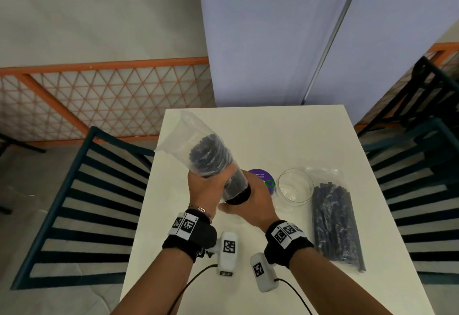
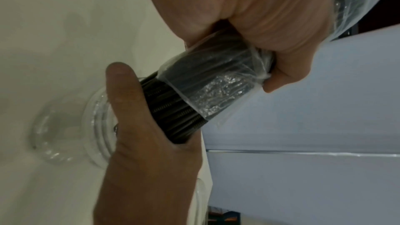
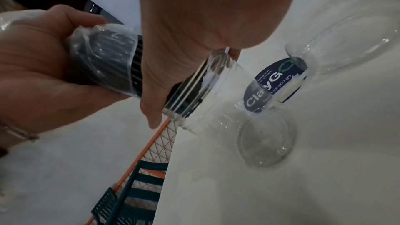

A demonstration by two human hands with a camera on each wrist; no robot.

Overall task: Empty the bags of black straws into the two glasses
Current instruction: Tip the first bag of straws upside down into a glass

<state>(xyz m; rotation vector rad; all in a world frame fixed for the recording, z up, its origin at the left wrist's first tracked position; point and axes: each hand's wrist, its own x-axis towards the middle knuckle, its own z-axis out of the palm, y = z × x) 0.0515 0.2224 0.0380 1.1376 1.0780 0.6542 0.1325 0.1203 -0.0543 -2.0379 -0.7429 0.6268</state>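
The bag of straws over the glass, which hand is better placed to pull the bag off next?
Left. The left hand already grips the bag around the straws, whose ends poke into the glass. The right hand holds that glass steady.

Black wristbands [image 1: 190, 240] with white coded tags, white camera pods [image 1: 227, 252] — black cables, a silver bracelet [image 1: 201, 211].

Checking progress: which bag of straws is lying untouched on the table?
The bag of straws lying flat right of the empty glass; the other bag is gripped upended by the left hand.
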